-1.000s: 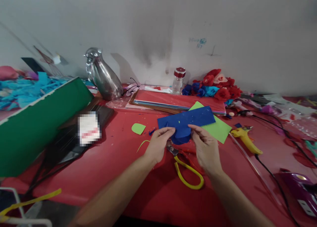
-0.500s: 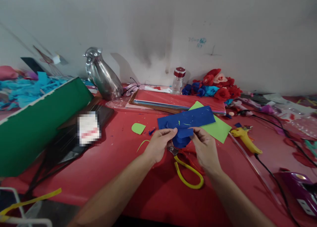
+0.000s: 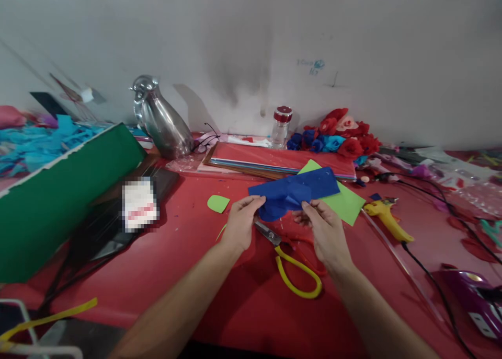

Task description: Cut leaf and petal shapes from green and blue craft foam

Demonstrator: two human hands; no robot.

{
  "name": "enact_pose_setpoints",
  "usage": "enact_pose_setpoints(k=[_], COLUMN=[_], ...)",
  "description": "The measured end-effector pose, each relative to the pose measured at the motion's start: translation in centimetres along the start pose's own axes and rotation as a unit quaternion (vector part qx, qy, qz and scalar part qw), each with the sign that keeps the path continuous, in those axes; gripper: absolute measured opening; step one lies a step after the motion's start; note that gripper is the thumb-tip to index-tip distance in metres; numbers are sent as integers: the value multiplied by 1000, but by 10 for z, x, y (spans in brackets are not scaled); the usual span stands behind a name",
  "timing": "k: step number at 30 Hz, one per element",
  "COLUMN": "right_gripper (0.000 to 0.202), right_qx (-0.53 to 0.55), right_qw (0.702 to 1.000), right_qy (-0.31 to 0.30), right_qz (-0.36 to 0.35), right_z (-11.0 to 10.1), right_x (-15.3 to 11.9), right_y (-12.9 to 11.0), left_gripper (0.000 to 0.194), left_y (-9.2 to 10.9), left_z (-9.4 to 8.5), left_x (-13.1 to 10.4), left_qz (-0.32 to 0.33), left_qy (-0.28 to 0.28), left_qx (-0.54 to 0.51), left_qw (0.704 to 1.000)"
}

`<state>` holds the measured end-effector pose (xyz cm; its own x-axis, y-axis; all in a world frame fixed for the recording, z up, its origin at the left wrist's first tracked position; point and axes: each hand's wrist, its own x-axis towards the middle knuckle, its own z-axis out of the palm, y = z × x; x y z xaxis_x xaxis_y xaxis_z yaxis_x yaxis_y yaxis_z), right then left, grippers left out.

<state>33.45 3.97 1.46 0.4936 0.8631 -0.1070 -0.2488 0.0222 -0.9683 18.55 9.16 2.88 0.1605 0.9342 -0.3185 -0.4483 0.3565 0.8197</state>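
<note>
My left hand [image 3: 240, 224] and my right hand [image 3: 324, 228] pinch a small blue foam piece [image 3: 279, 206] between them, just above the red table [image 3: 176, 265]. The piece overlaps a larger blue foam sheet [image 3: 309, 184] that lies on a light green sheet [image 3: 347, 205]. Yellow-handled scissors [image 3: 292, 262] lie on the table right below my hands. A small green cut-out [image 3: 218, 203] rests to the left of my left hand.
A stack of coloured sheets [image 3: 274, 160], a glass jar [image 3: 281, 125] and foam roses [image 3: 337, 134] sit at the back. A metal jug [image 3: 162, 119] and green roll [image 3: 58, 197] are at left. A yellow glue gun [image 3: 386, 219] with cable lies at right.
The blue piece has been lifted and unfolded flatter against the large blue sheet. My hands have moved slightly apart, uncovering the scissor blades.
</note>
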Motion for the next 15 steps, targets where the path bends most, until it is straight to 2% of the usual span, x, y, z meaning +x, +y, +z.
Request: enact_pose_setpoints(k=[7,15], right_gripper=[23,25], right_qx=[77,100], right_qw=[997,995], right_qy=[5,-14], right_qz=[-24,-10], right_z=[1,4], right_x=[-1,-7], right_y=[-1,-9], left_gripper=[30,31], left_y=[2,0], left_z=[-1,-5], left_x=[3,8], left_qz=[-13,-48], left_qy=[9,3], left_qx=[-35,-41], left_qw=[999,998])
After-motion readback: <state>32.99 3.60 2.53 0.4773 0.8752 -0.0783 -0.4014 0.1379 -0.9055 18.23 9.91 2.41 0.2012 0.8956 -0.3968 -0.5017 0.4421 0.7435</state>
